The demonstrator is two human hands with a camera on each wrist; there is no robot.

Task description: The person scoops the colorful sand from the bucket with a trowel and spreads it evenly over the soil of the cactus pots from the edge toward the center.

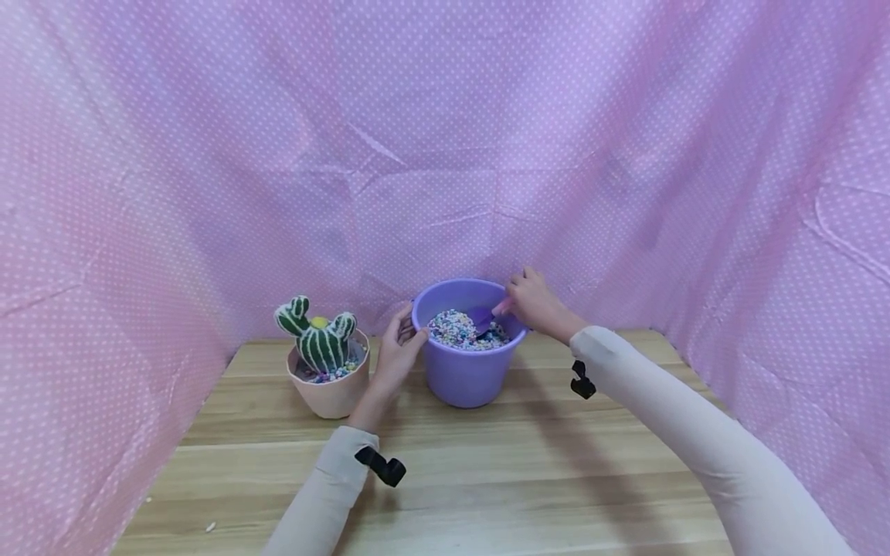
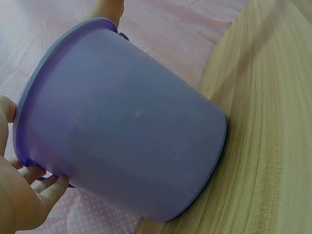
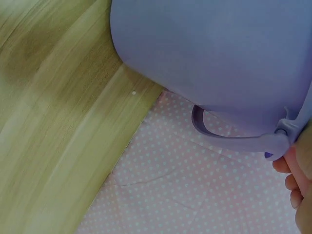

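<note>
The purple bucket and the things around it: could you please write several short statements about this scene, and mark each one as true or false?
1. The right hand holds a scoop whose blade is inside the purple bucket. True.
2. The bucket lies on its side. False: it stands upright on the wooden table.
3. The left hand holds the bucket at its rim. True.
4. The bucket contains nothing. False: multicoloured beads lie in it.
5. In the head view, a cactus stands in a pot to the left of the bucket. True.
</note>
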